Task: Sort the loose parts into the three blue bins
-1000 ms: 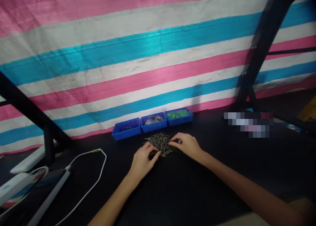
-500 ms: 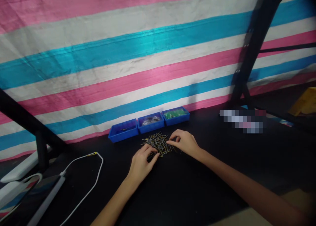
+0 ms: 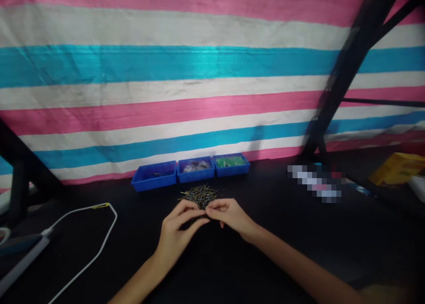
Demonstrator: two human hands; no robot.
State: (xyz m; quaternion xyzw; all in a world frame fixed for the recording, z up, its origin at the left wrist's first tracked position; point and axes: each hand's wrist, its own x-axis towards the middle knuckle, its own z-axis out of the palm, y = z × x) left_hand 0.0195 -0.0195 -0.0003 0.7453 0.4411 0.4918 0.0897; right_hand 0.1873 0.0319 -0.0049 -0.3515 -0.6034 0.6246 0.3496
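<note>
A loose pile of thin, pin-like sticks [image 3: 200, 195], grey and yellowish, lies on the black table in front of both hands. My left hand [image 3: 177, 226] is at the near left side of the pile, thumb and forefinger apart, nothing visible between them. Its forefinger tip meets the fingertips of my right hand [image 3: 230, 215]. On that right hand, thumb and forefinger are pinched together at the near edge of the pile. Whatever the pinch holds is too small and too covered to make out.
Behind the pile stand three blue trays in a row: one with a few thin sticks [image 3: 154, 183], one with clear plastic bags [image 3: 195, 177], one with green pieces [image 3: 231, 170]. A white cable [image 3: 108, 237] loops at left. A yellow object [image 3: 396, 168] lies far right.
My right hand has moved left and nearer, and its fingertips now meet my left hand's. The left thumb has spread away from the forefinger. The camera view has tilted and shifted.
</note>
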